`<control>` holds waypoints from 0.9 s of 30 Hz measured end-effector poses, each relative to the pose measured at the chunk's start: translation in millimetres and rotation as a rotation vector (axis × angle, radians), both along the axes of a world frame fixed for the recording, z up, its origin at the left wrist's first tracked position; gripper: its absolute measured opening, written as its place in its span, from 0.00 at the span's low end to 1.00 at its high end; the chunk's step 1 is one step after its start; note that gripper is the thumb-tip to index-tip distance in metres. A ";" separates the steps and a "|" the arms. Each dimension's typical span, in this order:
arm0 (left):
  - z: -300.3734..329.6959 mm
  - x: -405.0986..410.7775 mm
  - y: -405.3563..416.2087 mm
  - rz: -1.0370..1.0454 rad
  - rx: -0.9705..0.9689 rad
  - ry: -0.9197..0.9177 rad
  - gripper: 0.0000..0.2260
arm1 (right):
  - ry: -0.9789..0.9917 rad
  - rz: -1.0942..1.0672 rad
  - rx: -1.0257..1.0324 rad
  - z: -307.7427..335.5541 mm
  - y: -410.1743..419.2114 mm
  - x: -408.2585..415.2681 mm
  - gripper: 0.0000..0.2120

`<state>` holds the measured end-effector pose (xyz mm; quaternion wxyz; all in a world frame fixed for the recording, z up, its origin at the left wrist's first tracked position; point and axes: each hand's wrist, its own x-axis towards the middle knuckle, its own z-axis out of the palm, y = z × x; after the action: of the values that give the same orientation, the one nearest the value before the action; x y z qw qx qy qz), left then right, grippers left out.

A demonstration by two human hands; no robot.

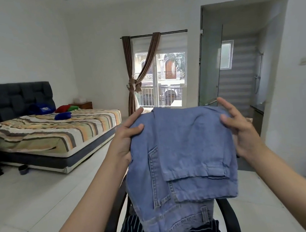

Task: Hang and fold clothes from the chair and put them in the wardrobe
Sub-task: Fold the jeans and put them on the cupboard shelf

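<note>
Bedroom behind: left hand (126,139) and right hand (239,128) pinched the folded jeans (182,161) by their top corners above the chair (231,221); denim looked soft, fairly heavy, best supported underneath.

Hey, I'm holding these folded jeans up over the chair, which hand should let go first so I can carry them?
Probably the right hand: it only pinches the upper corner of the jeans between thumb and fingers. The left hand grips along their side with the palm behind the fold, so it looks better placed to carry them.
</note>
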<state>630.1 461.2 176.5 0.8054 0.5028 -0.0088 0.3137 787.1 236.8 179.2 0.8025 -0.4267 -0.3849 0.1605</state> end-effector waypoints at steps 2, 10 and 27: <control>4.9 -1.0 -2.9 -0.014 -0.034 -0.023 0.21 | 0.077 0.108 0.081 -13.1 -0.4 -2.7 0.30; 10.9 -16.3 -1.0 -0.114 0.036 -0.008 0.32 | -0.044 -0.073 -0.021 -52.5 14.2 -24.4 0.39; 30.8 -45.0 29.4 -0.169 0.581 0.346 0.50 | -0.479 -0.400 0.051 -21.8 15.8 -36.7 0.24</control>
<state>585.1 490.6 207.3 0.6414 0.7543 -0.0027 0.1405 750.4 252.6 157.3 0.7151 -0.4992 -0.4756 -0.1155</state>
